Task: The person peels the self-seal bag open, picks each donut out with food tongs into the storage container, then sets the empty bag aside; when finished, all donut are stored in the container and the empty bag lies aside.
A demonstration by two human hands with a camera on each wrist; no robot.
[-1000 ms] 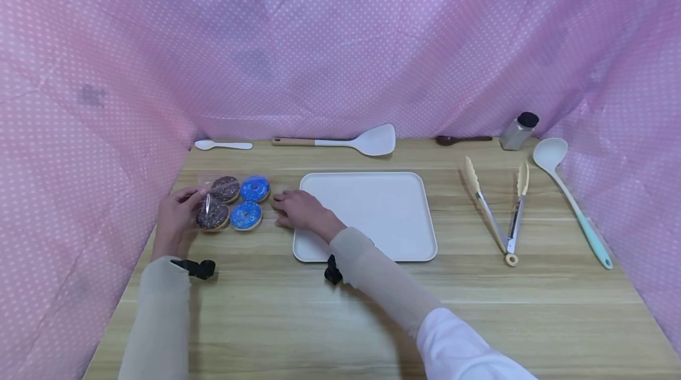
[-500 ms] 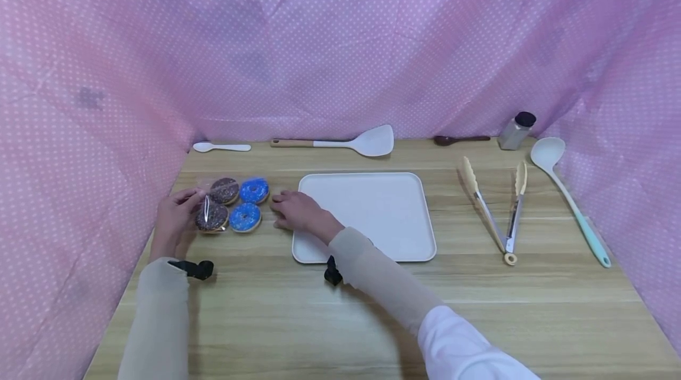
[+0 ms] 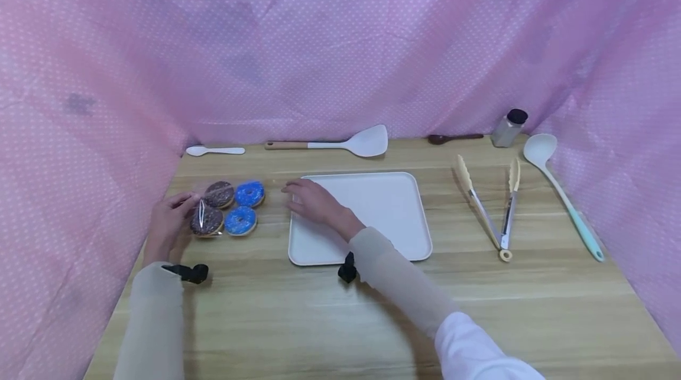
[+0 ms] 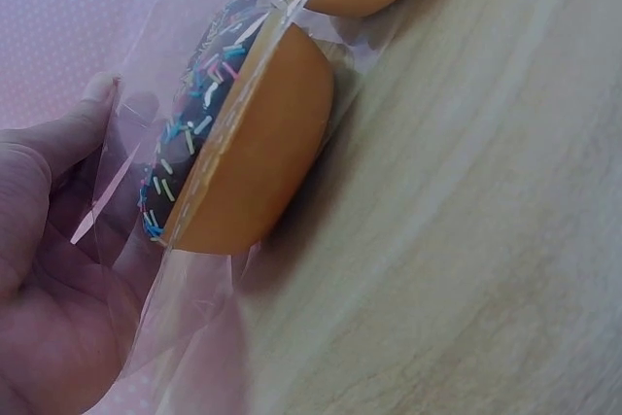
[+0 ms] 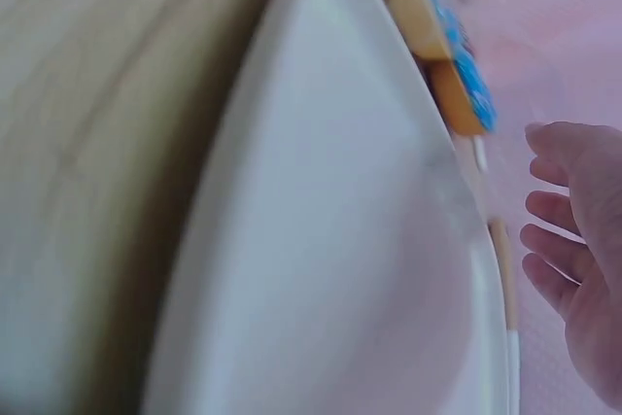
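Observation:
Two chocolate doughnuts (image 3: 207, 221) and two blue-iced doughnuts (image 3: 240, 221) lie in a clear plastic bag (image 4: 199, 303) on the left of the table. My left hand (image 3: 166, 221) pinches the bag's left edge between thumb and fingers. In the left wrist view, colourful sprinkles show on a chocolate doughnut (image 4: 243, 133) under the film. Just right of the doughnuts, my right hand (image 3: 317, 203) hovers over the left edge of a white tray (image 3: 383, 208), fingers loosely spread and holding nothing. The right wrist view shows that hand apart from the tray and the doughnuts.
Along the back lie a small white spoon (image 3: 215, 150), a white turner (image 3: 367, 142) and a dark brown spoon (image 3: 454, 139). A black-capped shaker (image 3: 509, 129) stands at the back right. Spread tongs (image 3: 484, 211) and a ladle (image 3: 564, 197) lie on the right.
My right hand has drawn away from the doughnuts to the right, over the tray's edge. The left hand keeps its pinch on the bag. The head view has shifted slightly.

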